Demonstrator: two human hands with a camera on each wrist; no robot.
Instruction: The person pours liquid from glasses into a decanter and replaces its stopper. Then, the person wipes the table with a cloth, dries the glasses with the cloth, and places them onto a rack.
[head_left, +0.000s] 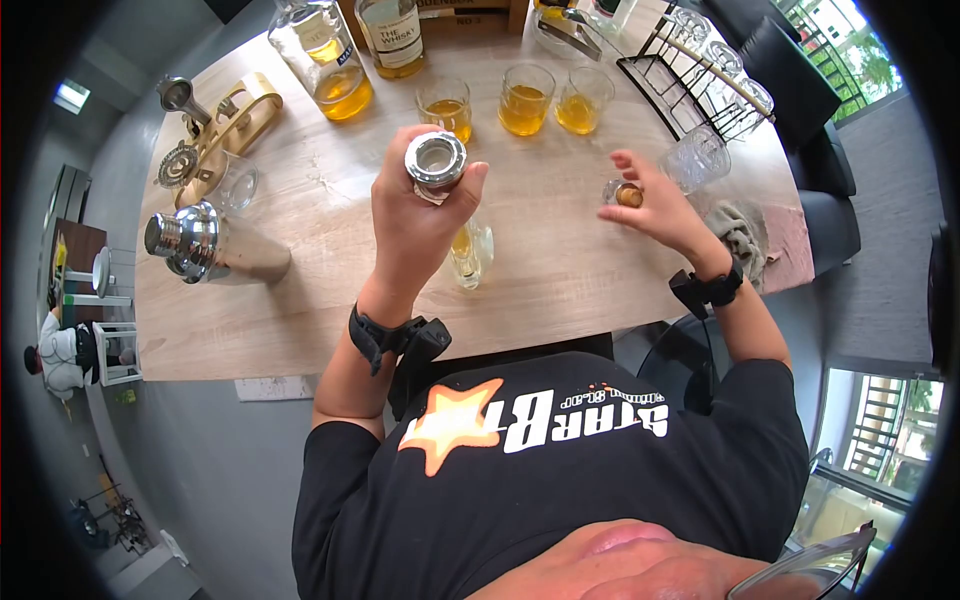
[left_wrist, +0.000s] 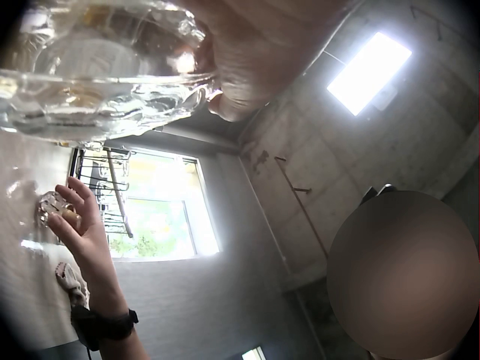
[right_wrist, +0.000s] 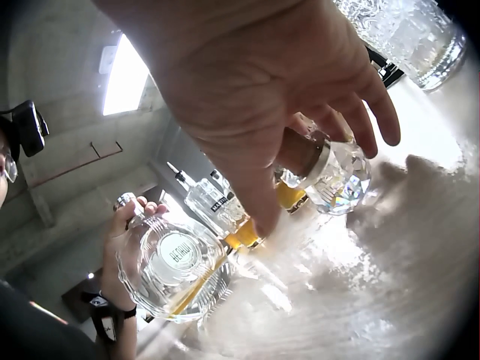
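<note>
One clear, ribbed glass decanter (right_wrist: 176, 274) with a round label is gripped at its neck by the left hand (head_left: 412, 215), which holds it over the near part of the table. One faceted clear stopper with a brown cork (right_wrist: 339, 180) stands on the tabletop between the spread thumb and fingers of the right hand (head_left: 665, 208); the fingers are parted around it, and whether any of them touches it cannot be told. Three clear tumblers of amber liquid (head_left: 526, 103) stand beyond the decanter, with two labelled clear glass bottles of amber liquid (head_left: 343, 92) behind and to the left. One silver metal shaker (head_left: 215, 245) and one curved wooden stand of bar tools (head_left: 262, 97) occupy the left side; one black wire rack (head_left: 650, 85) with at least three glasses stands on the right, near a grey cloth (head_left: 738, 240). The table (head_left: 330, 280) has a pale wood-grain top. Around it lie a smooth grey floor (head_left: 225, 470), black chairs (head_left: 825, 195), a bright window (left_wrist: 161, 206) and a grey ceiling with a lit rectangular lamp (left_wrist: 369, 73).
</note>
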